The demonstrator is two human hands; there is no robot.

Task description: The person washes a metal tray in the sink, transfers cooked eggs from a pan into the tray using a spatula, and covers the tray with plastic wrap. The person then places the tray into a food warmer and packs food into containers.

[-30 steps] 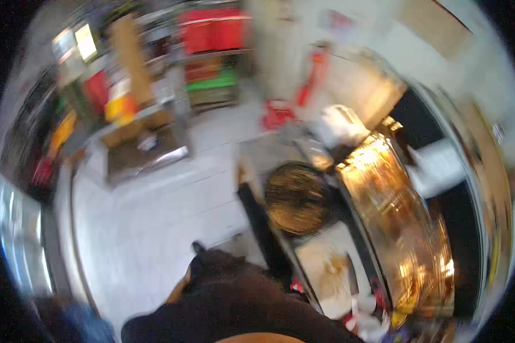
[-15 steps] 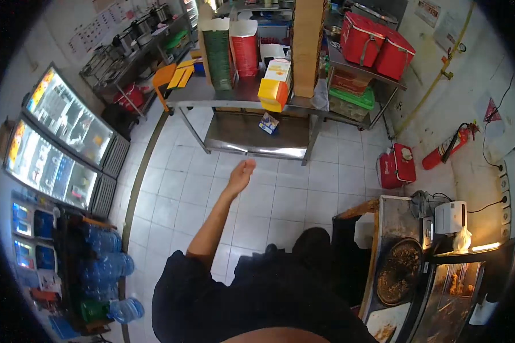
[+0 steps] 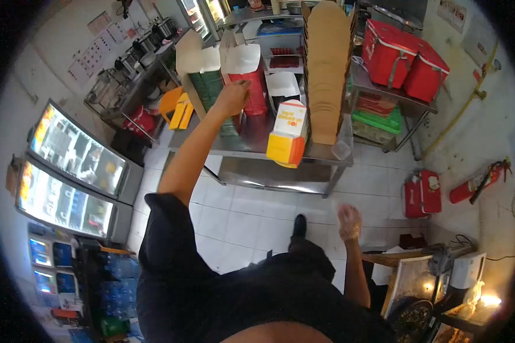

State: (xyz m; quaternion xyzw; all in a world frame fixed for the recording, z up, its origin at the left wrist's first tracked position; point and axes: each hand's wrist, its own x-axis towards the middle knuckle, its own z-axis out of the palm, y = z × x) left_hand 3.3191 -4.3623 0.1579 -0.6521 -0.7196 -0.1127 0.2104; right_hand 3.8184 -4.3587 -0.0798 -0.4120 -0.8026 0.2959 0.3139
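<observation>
My left hand (image 3: pixel 233 98) reaches over the steel table to the red folded boxes (image 3: pixel 254 94). Its fingers are curled together against their front edge. Left of it stand green boxes (image 3: pixel 209 86) in a stack. My right hand (image 3: pixel 349 222), in a clear plastic glove, is held low above the floor with nothing visible in it; its fingers are slightly blurred but look apart. On the table, right of the red stack, are white-lined black boxes (image 3: pixel 282 84), a yellow and white carton (image 3: pixel 289 128) and a tall stack of brown cardboard (image 3: pixel 326 74).
The steel table (image 3: pixel 252 147) has a lower shelf. Red insulated bags (image 3: pixel 388 51) sit on a rack at the right; a red cooler (image 3: pixel 422 194) and a fire extinguisher (image 3: pixel 479 182) are below. Glass-door fridges (image 3: pixel 77 166) stand at the left, a round pan (image 3: pixel 409 320) at the lower right.
The table is now closer. My left hand has moved from above the floor to the red boxes. My gloved right hand has come into view; it was not visible before.
</observation>
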